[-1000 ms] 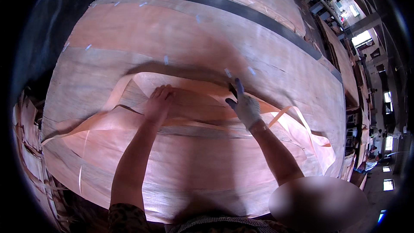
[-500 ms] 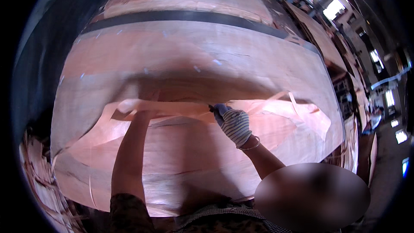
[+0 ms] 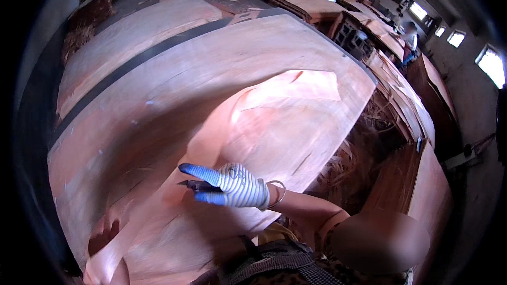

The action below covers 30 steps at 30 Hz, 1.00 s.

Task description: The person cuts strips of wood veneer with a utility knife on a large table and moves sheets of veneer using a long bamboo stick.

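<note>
Over the big veneer stack point(image 3: 174, 89), the person's right hand point(image 3: 232, 186), in a blue-and-white striped glove, hovers with its fingers closed on a small dark blade point(image 3: 194, 184), forefinger stretched out toward the stack's left side. A loose veneer sheet point(image 3: 264, 126) lies lifted and bowed on top of the stack, its far corner curling near the stack's right edge. At the stack's near left corner the bare left hand point(image 3: 108, 232) clasps the sheet's near edge, thumb pressed over it. The step in hand looks like handling and trimming this top sheet; the next move would call for a flat sheet and a steady blade, since the thin wood could split. No containers show; right of the stack, scraps point(image 3: 364, 153) pile in a gap, with further veneer stacks point(image 3: 306, 0) beyond.
</note>
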Motion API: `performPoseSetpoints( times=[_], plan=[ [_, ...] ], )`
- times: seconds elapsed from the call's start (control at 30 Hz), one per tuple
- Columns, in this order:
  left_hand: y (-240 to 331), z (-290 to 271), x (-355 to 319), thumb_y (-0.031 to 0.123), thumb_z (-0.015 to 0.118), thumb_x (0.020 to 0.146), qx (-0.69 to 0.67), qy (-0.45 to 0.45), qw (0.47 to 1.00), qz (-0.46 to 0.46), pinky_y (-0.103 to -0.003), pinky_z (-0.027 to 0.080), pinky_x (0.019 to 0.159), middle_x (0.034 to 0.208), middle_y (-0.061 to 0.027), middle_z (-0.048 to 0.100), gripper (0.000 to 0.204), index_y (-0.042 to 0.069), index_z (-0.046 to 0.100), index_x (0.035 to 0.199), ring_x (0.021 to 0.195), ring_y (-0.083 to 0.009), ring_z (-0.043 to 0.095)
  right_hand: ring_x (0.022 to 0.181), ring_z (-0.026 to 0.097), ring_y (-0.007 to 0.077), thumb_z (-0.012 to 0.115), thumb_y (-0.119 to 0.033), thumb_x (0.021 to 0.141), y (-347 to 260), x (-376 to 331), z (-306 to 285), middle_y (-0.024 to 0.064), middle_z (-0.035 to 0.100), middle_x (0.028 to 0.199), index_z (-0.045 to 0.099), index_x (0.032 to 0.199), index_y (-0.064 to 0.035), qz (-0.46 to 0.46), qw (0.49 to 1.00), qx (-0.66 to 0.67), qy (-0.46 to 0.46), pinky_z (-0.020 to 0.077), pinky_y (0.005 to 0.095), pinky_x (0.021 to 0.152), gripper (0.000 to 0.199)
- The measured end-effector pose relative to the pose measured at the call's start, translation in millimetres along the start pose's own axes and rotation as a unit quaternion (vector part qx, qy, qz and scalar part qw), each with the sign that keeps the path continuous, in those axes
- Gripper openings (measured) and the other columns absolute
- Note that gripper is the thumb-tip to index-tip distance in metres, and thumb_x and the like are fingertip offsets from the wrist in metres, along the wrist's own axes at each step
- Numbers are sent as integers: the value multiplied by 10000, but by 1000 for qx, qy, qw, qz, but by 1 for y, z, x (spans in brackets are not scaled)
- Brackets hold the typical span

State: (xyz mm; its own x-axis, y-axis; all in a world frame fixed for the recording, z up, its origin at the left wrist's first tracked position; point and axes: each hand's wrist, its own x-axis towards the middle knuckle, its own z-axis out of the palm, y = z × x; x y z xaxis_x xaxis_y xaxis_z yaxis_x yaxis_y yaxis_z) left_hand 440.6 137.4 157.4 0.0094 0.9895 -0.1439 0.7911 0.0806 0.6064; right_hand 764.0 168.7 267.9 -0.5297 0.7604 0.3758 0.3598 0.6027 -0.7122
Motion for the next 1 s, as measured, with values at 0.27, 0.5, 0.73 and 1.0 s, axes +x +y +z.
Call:
performPoseSetpoints(
  times=[0.27,0.5,0.73,1.0],
  plan=[
    [194,110,-46,115,548,808,-32,-197,980,-9,-314,407,869,1039,-113,543,395,4,415,1162,963,-195,514,709,582,148,450,-182,911,48,-189,-162,120,582,822,476,1157,19,59,788,613,10,469,252,653,318],
    [322,170,-66,117,567,804,-63,-393,916,44,-299,411,858,1014,-103,558,439,2,390,1189,942,-172,523,852,582,174,543,-80,842,43,-289,-220,88,601,967,573,1040,14,138,855,491,97,469,271,760,221],
    [407,203,-53,120,587,801,-100,-604,787,79,-285,414,847,989,-94,573,484,1,365,1215,921,-150,531,817,582,180,540,-164,849,72,-314,-227,116,595,928,531,1060,22,197,700,669,152,478,309,736,282],
    [497,297,37,165,646,748,-370,-252,894,32,-341,455,783,991,-145,586,587,9,353,1232,873,-223,586,808,584,192,561,-167,843,140,-314,-296,122,586,914,549,982,61,128,747,645,93,468,308,749,268]
  ],
)
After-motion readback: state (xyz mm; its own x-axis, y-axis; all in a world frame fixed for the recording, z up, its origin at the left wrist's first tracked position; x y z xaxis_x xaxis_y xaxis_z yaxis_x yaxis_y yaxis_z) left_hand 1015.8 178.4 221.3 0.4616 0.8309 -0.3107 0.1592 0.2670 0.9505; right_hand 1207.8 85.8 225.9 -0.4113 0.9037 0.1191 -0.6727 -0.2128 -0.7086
